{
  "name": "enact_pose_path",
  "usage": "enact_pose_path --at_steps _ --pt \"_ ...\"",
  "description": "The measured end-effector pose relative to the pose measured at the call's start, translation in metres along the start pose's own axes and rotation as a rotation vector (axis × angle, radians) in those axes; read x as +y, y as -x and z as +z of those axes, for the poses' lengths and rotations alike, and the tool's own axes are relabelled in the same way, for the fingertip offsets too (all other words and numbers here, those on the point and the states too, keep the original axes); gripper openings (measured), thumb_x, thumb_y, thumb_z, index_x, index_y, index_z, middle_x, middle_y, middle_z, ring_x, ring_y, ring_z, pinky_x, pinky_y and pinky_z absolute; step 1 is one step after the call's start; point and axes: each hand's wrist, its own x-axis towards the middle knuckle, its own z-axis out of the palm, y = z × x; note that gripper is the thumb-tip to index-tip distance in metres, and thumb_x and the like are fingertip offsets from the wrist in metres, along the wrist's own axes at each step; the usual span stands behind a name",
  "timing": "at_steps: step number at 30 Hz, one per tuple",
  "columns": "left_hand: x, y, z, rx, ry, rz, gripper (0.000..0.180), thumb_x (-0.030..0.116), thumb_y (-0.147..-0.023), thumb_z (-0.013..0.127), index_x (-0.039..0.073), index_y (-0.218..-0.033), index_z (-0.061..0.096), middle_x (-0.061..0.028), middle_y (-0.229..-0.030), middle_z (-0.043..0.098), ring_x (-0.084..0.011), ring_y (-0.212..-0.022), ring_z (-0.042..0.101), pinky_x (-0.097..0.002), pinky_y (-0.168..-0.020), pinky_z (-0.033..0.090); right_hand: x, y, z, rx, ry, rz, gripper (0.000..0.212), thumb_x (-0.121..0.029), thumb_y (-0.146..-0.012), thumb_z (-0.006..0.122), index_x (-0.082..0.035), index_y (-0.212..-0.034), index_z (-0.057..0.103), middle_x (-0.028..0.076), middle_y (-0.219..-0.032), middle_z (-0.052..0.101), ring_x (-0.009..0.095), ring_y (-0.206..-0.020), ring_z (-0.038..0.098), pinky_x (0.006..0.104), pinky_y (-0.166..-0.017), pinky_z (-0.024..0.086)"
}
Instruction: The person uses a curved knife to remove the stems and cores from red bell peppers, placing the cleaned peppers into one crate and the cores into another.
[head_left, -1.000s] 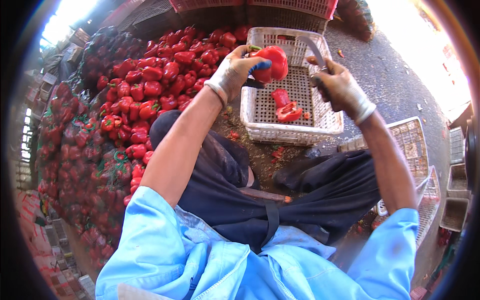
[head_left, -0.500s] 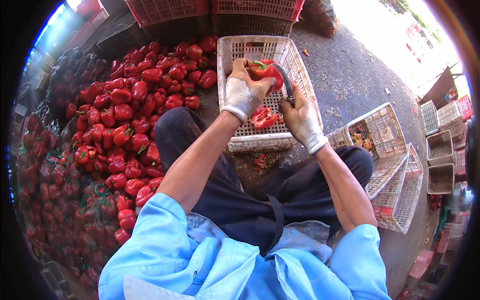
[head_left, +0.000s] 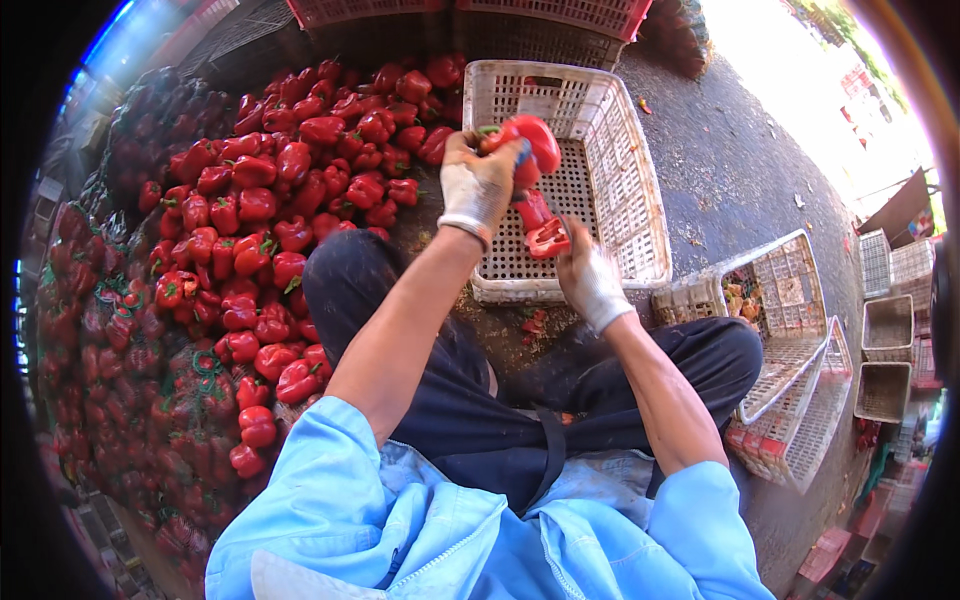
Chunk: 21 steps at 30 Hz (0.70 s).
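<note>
The red pepper (head_left: 538, 143) is in my left hand (head_left: 480, 182), my gloved fingers wrapped around its stem end, and it sits up over the white crate (head_left: 630, 205). My gloved right hand (head_left: 592, 268) is lower, near the crate's front edge, its fingers curled; I cannot tell what they grip. Just beside them, cut pepper pieces (head_left: 548, 239) show inside the crate. A heap of whole peppers (head_left: 255, 205) spreads over the ground to my left.
</note>
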Motion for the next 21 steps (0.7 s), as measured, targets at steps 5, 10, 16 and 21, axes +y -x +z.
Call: enact_pose_path --at_steps 5,10,16,21 --pt "0.014 -0.013 -0.016 -0.061 -0.014 0.124 0.04 0.012 -0.086 0.08 -0.001 -0.113 0.054 -0.0108 -0.093 0.069 -0.0158 -0.068 0.07 -0.0307 -0.055 0.06 -0.007 -0.012 -0.041 0.047 -0.588 0.162 0.04 -0.029 -0.102 0.066 -0.006 -0.135 0.063 0.013 -0.099 0.075 0.014 -0.086 0.071 0.0316 -0.073 0.058" --pt "0.007 0.002 -0.018 -0.219 -0.204 0.12 0.032 0.011 -0.085 0.081 -0.001 -0.107 0.062 -0.007 -0.09 0.07 -0.0099 -0.075 0.066 -0.0256 -0.066 0.057 -0.043 -0.047 -0.081 0.14 -0.556 -0.481 0.058 -0.039 -0.096 0.074 -0.001 -0.137 0.059 0.01 -0.111 0.073 0.011 -0.103 0.066 0.026 -0.09 0.052" --pt "-0.002 0.012 -0.014 -0.387 -0.156 0.047 0.029 0.014 -0.088 0.074 0.003 -0.114 0.066 -0.0023 -0.094 0.069 -0.0066 -0.086 0.062 -0.0232 -0.075 0.053 -0.03 -0.057 -0.084 0.017 -0.537 -0.638 0.053 -0.029 -0.093 0.079 0.0 -0.134 0.061 0.007 -0.109 0.073 0.007 -0.091 0.067 0.0217 -0.075 0.055" --pt "-0.014 0.019 -0.017 -0.429 -0.168 0.033 0.034 0.014 -0.089 0.072 0.001 -0.119 0.065 -0.0054 -0.098 0.071 -0.0102 -0.089 0.066 -0.0278 -0.078 0.057 -0.046 -0.037 -0.109 -0.191 -0.871 -0.193 0.049 -0.025 -0.089 0.082 0.001 -0.127 0.066 0.006 -0.102 0.073 0.007 -0.078 0.067 0.0215 -0.061 0.053"
